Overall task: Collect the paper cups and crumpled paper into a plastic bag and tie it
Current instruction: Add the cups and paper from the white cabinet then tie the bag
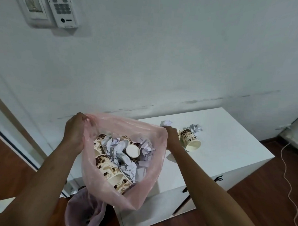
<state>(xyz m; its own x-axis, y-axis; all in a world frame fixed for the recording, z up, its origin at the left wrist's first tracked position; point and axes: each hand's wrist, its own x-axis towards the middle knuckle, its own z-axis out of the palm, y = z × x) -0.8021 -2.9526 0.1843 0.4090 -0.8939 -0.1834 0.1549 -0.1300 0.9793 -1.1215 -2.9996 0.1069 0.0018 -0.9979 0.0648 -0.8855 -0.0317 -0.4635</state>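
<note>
The left hand point(76, 128) pinched the translucent pink plastic bag's point(147, 177) rim; the right hand point(172, 133) closed on white crumpled paper point(165, 123), a brown-patterned paper cup point(191, 139) just beside it.

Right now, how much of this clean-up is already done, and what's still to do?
Mostly done: several paper cups and crumpled paper already lie in the pink plastic bag. The left hand holds the bag's rim open while the right hand reaches toward the white cabinet. Left there: a tipped cup, another partly hidden by the hand, two paper wads. The bag isn't tied.
</note>
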